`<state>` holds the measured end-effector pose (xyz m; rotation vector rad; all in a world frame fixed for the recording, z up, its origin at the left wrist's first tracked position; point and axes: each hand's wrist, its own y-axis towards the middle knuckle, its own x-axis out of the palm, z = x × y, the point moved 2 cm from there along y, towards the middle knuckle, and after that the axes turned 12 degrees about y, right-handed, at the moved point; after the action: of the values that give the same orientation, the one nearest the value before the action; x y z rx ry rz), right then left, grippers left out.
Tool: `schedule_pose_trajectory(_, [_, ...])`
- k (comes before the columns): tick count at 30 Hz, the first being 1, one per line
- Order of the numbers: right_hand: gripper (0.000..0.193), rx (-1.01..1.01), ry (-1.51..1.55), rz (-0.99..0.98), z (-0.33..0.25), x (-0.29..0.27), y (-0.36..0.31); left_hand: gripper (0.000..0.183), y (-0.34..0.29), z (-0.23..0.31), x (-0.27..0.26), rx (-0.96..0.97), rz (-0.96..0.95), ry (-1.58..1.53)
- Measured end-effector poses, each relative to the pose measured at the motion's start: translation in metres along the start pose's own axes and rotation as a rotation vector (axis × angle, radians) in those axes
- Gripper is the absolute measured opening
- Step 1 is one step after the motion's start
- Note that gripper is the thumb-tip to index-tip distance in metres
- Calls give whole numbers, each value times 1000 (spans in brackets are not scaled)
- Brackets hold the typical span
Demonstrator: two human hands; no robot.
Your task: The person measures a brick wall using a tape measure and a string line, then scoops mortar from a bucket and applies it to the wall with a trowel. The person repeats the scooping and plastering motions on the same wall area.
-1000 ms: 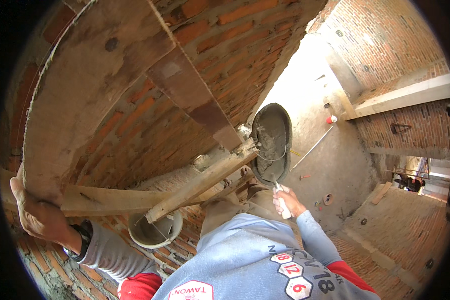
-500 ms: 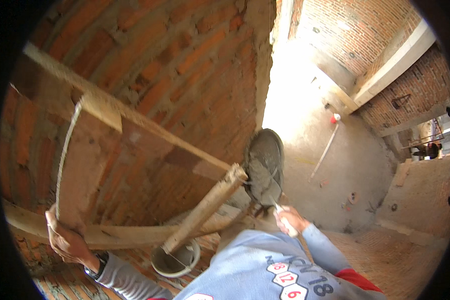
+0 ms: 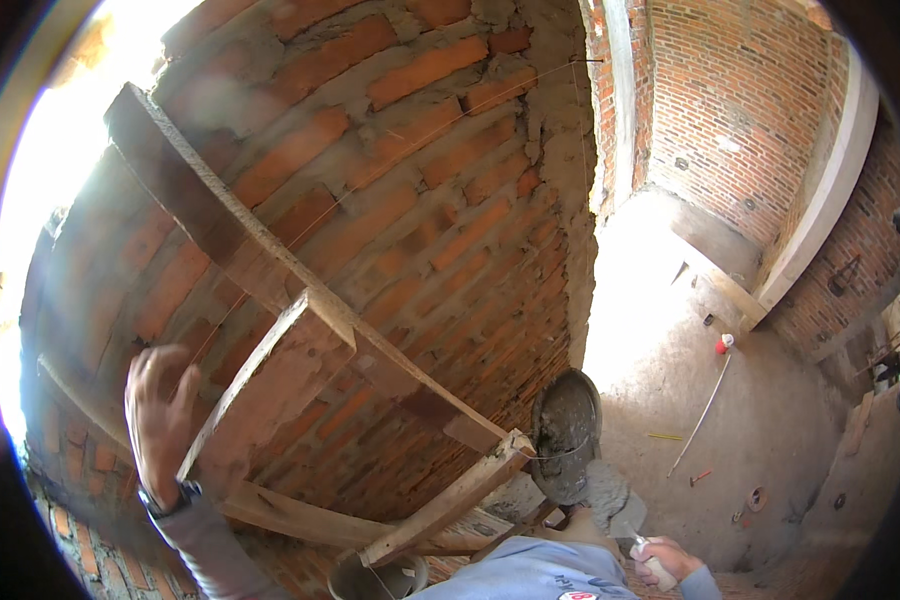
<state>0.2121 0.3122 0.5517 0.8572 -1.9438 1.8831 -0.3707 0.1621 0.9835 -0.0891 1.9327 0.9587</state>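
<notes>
My right hand (image 3: 667, 560) grips a trowel (image 3: 629, 524) by its pale handle. A heap of wet grey mortar (image 3: 604, 490) rests on the blade. Just beyond it hangs or stands a dark round mortar pan (image 3: 590, 400) with more grey mortar inside; what supports it is hidden. My left hand (image 3: 158, 415) is raised at the left, slightly blurred, with fingers apart and nothing in them. It is beside the end of a short wooden board (image 3: 260, 385), apart from the rough brick wall (image 3: 400, 140).
A wooden frame with a long plank (image 3: 400, 375) and a post (image 3: 450, 500) stands against the wall. A string (image 3: 440, 130) runs across the bricks. Below is a bucket (image 3: 410, 580). On the concrete floor (image 3: 690, 400) to the right lie a pale stick (image 3: 698, 425) and small tools.
My left hand has let go of the board's end and risen. The right hand has drawn the trowel out of the pan, now loaded with mortar. The view has shifted leftward and up.
</notes>
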Motion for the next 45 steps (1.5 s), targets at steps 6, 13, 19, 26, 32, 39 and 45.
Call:
schedule_pose_trajectory(6, [25,-513,120,-99,-39,65,-28,38,61,-2,40,211,-110,200])
schedule_pose_trajectory(13, [27,-1414,85,-424,-163,226,-26,22,69,-15,83,249,-118,224])
schedule_pose_trajectory(19, [17,-1907,337,-363,-251,348,2,12,68,-17,86,326,197,204])
schedule_pose_trajectory(26, [18,-2126,57,524,-350,461,167,19,72,-27,90,250,234,271])
schedule_pose_trajectory(32, [22,-2375,-691,29,-265,453,228,18,71,-29,99,241,153,228])
schedule_pose_trajectory(39, [10,-1174,235,-540,-302,491,162,14,71,-18,95,252,28,103])
schedule_pose_trajectory(45, [12,-1002,463,-630,-293,536,136,13,73,-14,93,267,44,107])
